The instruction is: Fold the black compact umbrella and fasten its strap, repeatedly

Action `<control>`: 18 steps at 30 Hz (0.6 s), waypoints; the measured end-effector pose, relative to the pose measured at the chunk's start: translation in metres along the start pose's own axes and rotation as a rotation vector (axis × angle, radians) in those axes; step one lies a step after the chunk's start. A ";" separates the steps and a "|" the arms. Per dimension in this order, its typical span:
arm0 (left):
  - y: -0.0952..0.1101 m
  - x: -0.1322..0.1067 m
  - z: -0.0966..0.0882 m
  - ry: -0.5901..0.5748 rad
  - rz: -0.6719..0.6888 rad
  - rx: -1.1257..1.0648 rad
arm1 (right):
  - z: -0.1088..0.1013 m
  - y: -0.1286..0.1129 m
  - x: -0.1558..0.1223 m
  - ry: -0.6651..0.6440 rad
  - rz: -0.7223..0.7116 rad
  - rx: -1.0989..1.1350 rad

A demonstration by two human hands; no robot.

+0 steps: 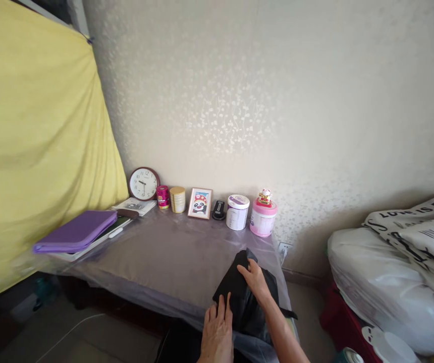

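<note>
A black bag (239, 307), soft and creased, lies at the right front corner of the table, with a dark strap (288, 313) sticking out to its right. My left hand (217, 325) rests on the bag's near left side, its fingers stretched out and apart. Farther up, my right hand (254, 280) pinches the bag's upper part between thumb and fingers. What is inside the bag cannot be seen.
Along the wall stand a round clock (144, 183), a pink can (162, 197), a framed panda picture (200, 203) and two tubs (237, 214). A purple folder (76, 231) lies at left. Plastic sheeting covers the table (156, 257). Stuffed white bags (383, 282) stand right.
</note>
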State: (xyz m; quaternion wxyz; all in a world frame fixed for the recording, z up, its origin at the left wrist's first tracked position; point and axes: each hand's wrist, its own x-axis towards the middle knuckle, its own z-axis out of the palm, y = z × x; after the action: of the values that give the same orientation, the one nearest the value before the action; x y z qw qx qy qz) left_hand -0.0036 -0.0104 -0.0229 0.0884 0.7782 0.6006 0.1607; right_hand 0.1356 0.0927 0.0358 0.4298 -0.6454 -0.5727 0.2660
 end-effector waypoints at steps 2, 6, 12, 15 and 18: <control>0.003 0.000 -0.010 -0.079 -0.011 -0.025 | 0.008 0.004 0.005 -0.016 0.031 -0.076; 0.006 -0.002 -0.027 -0.125 -0.039 -0.082 | 0.017 0.009 0.009 -0.052 0.050 -0.199; -0.004 -0.009 -0.022 -0.046 -0.046 -0.055 | 0.015 0.002 0.004 -0.244 0.094 0.017; 0.000 -0.010 -0.028 0.020 -0.014 -0.072 | 0.012 -0.007 -0.002 -0.339 0.052 0.104; 0.010 -0.004 -0.038 0.020 0.108 -0.103 | 0.010 -0.013 -0.005 -0.357 -0.036 0.060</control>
State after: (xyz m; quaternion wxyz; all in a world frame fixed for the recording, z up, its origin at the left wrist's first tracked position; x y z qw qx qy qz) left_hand -0.0092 -0.0192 0.0152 0.1135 0.8023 0.5495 0.2037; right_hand 0.1196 0.0896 0.0410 0.3451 -0.5645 -0.6429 0.3858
